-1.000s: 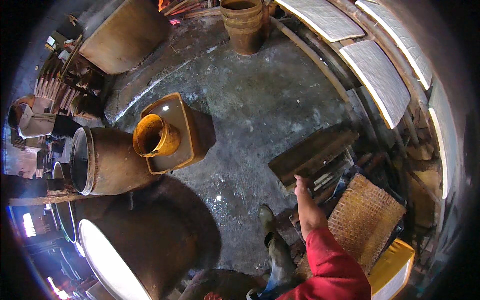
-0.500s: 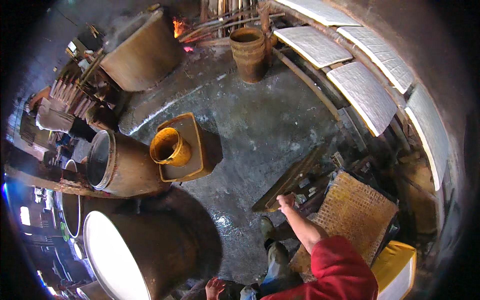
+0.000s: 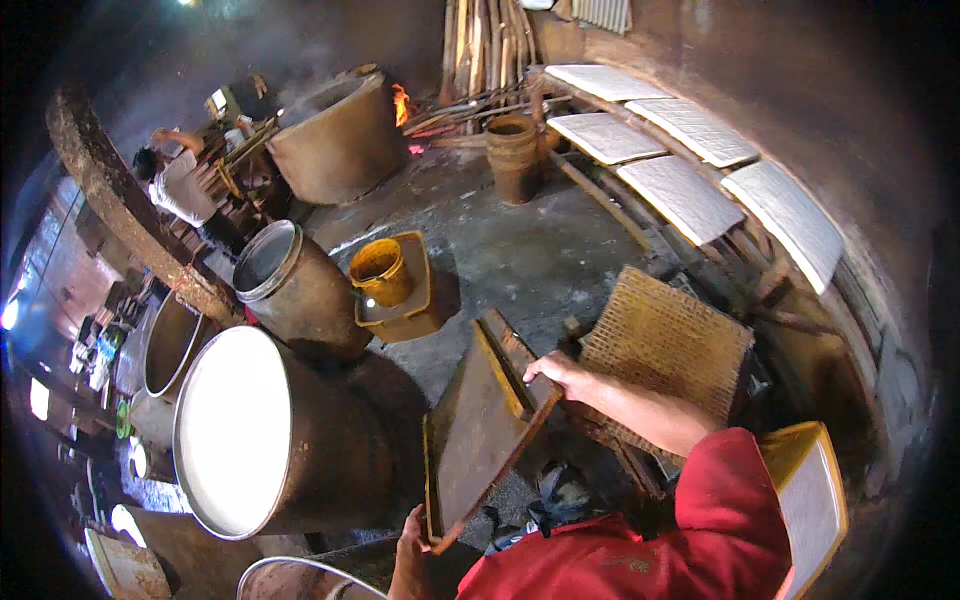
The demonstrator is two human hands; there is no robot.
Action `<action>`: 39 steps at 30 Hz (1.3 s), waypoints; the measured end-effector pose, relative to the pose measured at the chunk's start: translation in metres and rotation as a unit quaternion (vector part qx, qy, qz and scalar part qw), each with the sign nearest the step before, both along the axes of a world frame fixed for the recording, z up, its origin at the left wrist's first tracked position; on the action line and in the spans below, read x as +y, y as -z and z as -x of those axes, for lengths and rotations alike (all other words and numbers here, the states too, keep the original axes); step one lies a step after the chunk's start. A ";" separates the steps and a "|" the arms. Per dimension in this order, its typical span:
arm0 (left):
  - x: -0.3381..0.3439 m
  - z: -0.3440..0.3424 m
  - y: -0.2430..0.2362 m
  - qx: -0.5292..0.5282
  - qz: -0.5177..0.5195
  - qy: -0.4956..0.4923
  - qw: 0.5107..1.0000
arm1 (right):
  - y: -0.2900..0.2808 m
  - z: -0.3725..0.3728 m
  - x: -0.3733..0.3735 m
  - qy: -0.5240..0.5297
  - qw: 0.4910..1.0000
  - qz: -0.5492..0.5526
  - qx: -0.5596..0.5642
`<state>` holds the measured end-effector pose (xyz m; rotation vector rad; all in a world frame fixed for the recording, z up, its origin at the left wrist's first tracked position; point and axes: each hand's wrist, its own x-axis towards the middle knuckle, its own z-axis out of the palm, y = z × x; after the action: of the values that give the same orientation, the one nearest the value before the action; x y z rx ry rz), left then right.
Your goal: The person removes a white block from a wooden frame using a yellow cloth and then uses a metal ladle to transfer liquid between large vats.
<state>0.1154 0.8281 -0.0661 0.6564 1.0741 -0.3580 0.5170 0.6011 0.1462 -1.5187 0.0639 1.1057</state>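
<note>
My right hand [image 3: 557, 372] is closed round the right edge of a dark wooden board [image 3: 475, 415] with raised strips along two sides. My left hand [image 3: 413, 532] grips its lower near corner, so the board hangs tilted in front of my body. Just left of the board stands a large drum [image 3: 235, 430] filled to the brim with white liquid. A woven mat [image 3: 665, 345] lies beyond my right forearm.
Ahead on the floor are a yellow bucket [image 3: 381, 275] in a square tub [image 3: 420, 322] and a barrel [image 3: 325, 305]. White slabs [image 3: 680, 198] rest on a rack at the right. Fire [image 3: 401, 103] burns beside a big vat [image 3: 345, 140]. Another person [image 3: 185, 185] works at far left.
The wooden board has come up from the floor at my right and is now between both hands. My left hand has taken hold of its corner. The view has swung left.
</note>
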 end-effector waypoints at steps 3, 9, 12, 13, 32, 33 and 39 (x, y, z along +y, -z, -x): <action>-0.048 -0.002 -0.006 -0.051 -0.034 -0.055 0.997 | -0.066 0.055 -0.082 -0.052 0.991 0.030 -0.122; -0.072 -0.035 -0.008 -0.169 -0.171 -0.118 0.964 | -0.024 0.170 -0.281 0.072 0.892 0.053 -0.443; -0.119 -0.083 -0.089 -0.311 -0.286 0.001 0.906 | 0.018 0.250 -0.377 0.185 0.910 0.139 -0.345; -0.141 -0.094 -0.116 -0.338 -0.298 0.064 0.890 | 0.013 0.283 -0.395 0.269 0.918 0.074 -0.281; -0.677 -0.075 -0.092 -0.364 -0.440 0.489 0.659 | 0.112 0.724 -0.749 0.734 0.597 0.291 -0.140; -0.686 -0.081 -0.086 -0.375 -0.451 0.481 0.652 | 0.105 0.708 -0.760 0.736 0.599 0.285 -0.136; -0.751 -0.112 -0.097 -0.348 -0.490 0.488 0.633 | 0.110 0.669 -0.827 0.739 0.604 0.246 -0.169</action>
<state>0.2276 0.0768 0.0311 2.1886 -0.0676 -0.3508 -0.1521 -0.2262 0.0363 -1.4188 1.2201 -0.6286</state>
